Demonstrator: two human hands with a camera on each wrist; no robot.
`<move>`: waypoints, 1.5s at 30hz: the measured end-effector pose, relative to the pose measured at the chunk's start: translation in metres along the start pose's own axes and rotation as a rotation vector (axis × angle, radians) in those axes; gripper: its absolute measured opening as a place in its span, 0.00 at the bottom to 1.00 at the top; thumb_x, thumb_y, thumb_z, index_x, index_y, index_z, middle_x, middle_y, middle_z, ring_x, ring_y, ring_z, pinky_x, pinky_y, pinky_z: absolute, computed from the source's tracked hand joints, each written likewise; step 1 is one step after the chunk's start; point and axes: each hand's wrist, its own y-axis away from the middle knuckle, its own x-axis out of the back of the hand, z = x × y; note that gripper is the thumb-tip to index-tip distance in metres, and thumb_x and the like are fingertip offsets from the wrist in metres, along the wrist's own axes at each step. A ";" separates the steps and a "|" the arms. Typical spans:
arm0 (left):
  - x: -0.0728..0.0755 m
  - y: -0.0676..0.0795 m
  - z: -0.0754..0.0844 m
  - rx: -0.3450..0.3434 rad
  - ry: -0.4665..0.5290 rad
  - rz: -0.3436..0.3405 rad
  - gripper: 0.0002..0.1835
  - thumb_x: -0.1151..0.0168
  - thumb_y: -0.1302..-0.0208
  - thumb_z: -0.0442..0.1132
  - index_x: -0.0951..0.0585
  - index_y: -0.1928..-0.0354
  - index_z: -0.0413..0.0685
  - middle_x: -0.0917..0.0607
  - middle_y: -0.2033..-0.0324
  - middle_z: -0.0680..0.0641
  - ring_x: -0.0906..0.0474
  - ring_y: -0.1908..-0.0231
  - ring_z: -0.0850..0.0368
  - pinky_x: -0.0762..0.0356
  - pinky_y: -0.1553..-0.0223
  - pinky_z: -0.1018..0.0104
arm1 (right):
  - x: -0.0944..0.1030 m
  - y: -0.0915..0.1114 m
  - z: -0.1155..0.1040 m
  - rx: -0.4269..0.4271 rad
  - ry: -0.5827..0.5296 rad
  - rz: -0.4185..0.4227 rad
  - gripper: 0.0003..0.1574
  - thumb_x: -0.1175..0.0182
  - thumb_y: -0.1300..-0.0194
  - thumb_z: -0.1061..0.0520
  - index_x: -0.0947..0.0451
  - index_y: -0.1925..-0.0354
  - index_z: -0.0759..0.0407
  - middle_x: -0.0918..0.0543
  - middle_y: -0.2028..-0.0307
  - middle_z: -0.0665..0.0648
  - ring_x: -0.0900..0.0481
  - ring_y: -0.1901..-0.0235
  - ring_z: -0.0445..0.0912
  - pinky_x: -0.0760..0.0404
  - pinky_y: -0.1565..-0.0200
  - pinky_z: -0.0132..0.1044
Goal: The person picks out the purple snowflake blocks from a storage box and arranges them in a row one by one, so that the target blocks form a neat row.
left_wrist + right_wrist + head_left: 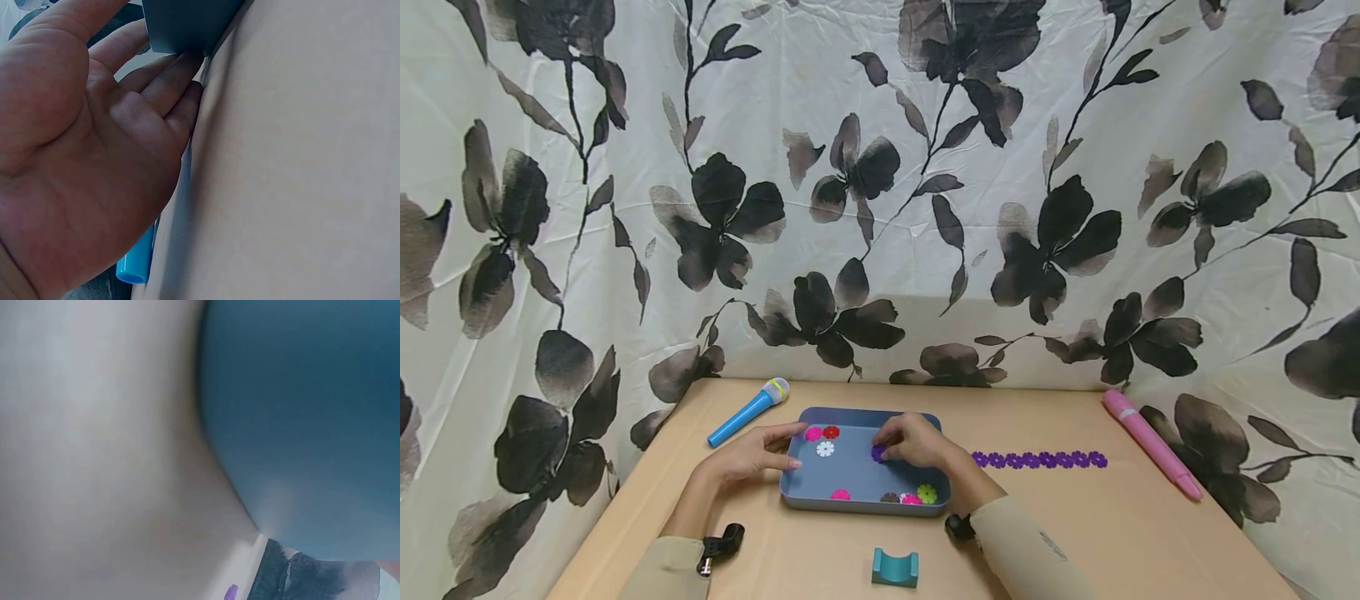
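Observation:
A shallow blue-grey tray (820, 503) lies on the table, holding several small flower-shaped discs. My left hand (747, 455) holds the tray's left side, thumb at the rim; in the left wrist view, fingers (169, 84) bend against the tray's outer wall. My right hand (917, 440) reaches inside and pinches a purple flower disc (877, 453), partly hidden by the fingers. Pink (813, 434), red (831, 432) and white discs (825, 449) sit toward the tray's left. Along the near wall are another pink disc (840, 495), a brown disc (890, 497) and a green disc (927, 494).
To the right of the tray runs a straight row of purple flower discs (1039, 460). A blue toy microphone (748, 412) lies back left, a thick pink pen-like stick (1152, 446) far right. A teal curved block (895, 568) stands at the front. Floral cloth hangs behind the table.

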 end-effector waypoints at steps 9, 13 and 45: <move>0.000 0.000 0.000 0.003 0.018 0.000 0.42 0.27 0.33 0.41 0.36 0.22 0.40 0.40 0.20 0.35 0.53 0.19 0.32 0.50 0.21 0.41 | 0.013 0.018 -0.006 -0.022 -0.117 0.141 0.11 0.29 0.34 0.60 0.10 0.52 0.55 0.11 0.58 0.51 0.18 0.62 0.43 0.17 0.59 0.30; 0.000 -0.001 0.000 0.011 0.021 -0.002 0.42 0.28 0.33 0.40 0.36 0.22 0.40 0.40 0.20 0.35 0.53 0.19 0.32 0.49 0.21 0.41 | 0.017 0.030 -0.005 -0.049 -0.237 0.220 0.12 0.28 0.34 0.58 0.10 0.52 0.55 0.11 0.54 0.53 0.17 0.60 0.44 0.14 0.58 0.29; 0.000 0.000 -0.001 0.004 0.022 -0.004 0.42 0.28 0.33 0.40 0.36 0.22 0.40 0.41 0.20 0.35 0.53 0.19 0.32 0.50 0.21 0.41 | 0.089 0.113 0.047 -0.197 -0.308 0.568 0.19 0.34 0.28 0.60 0.16 0.42 0.67 0.12 0.49 0.67 0.14 0.54 0.41 0.17 0.53 0.23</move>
